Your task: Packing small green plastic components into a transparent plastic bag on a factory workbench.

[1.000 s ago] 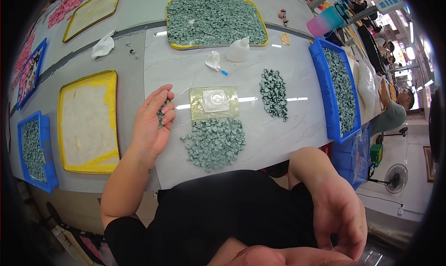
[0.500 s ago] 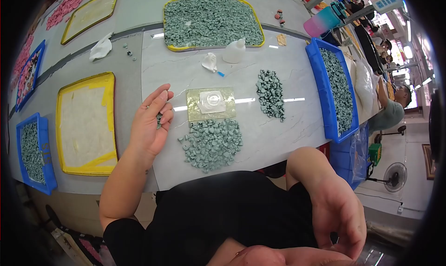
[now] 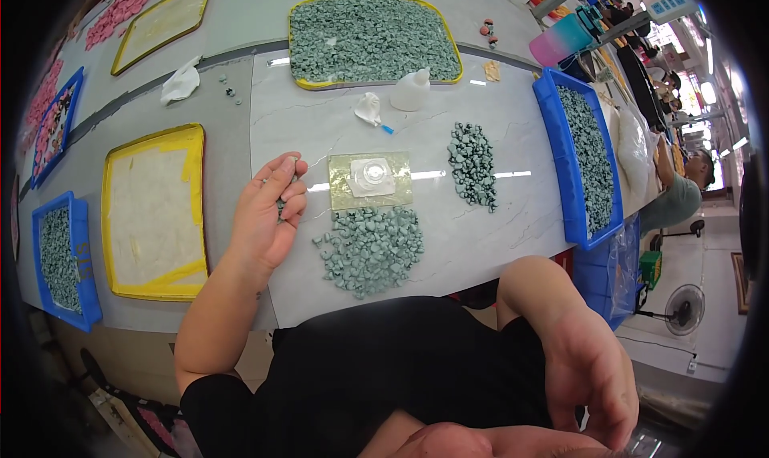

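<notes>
My left hand (image 3: 268, 210) is raised over the table, left of the square plate. Its thumb and forefinger are pinched together, and small grey-green pieces (image 3: 281, 206) show under the curled fingers. A loose heap of such pieces (image 3: 372, 254) lies just below the olive-coloured square plate (image 3: 340, 187). On that plate rests a white patch with a clear round disc (image 3: 373, 172). Off the table at the lower right, my right hand (image 3: 591, 370) is lifted close to my body, its fingers loosely bent and apart; I see nothing in it.
A smaller pile of darker green pieces (image 3: 473, 166) lies to the right. Blue bins (image 3: 556, 150) (image 3: 84, 258) flank the table. A yellow-edged tray (image 3: 112, 218) stands left, another full of pieces (image 3: 456, 58) behind. A white squeeze bottle (image 3: 410, 94) and crumpled tissue (image 3: 368, 108) are between.
The whole view has shifted slightly to the right. My left hand's fingers have closed a little more around the pieces; the right hand stays lifted by my body.
</notes>
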Motion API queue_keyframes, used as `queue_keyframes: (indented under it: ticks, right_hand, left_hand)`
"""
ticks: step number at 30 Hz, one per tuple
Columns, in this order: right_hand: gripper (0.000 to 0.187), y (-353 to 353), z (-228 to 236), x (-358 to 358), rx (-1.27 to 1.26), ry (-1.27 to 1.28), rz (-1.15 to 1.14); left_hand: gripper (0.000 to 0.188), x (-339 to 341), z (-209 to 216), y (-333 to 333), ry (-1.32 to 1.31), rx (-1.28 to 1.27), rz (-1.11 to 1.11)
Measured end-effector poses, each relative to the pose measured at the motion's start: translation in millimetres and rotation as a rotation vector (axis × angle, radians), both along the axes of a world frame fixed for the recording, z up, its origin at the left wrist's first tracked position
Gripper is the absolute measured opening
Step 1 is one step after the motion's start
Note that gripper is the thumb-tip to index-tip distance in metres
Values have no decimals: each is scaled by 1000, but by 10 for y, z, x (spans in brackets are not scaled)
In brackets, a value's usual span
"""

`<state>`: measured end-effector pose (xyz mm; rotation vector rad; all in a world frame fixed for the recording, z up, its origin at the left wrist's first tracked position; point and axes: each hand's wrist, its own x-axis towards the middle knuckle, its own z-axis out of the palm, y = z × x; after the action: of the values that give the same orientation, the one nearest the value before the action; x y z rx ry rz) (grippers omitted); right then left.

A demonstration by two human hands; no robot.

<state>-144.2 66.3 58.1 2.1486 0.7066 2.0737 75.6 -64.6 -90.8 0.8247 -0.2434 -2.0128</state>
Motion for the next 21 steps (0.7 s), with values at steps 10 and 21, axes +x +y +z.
queue_keyframes:
  ticks: [10,21]
  right_hand:
    - [18,-27,26,93,-2,-134,58]
    - [10,-83,63,161,27,-93,174]
  left_hand:
    - [20,-13,-16,6,25,-23,-21]
    - [27,16,29,13,-48,-15,-31]
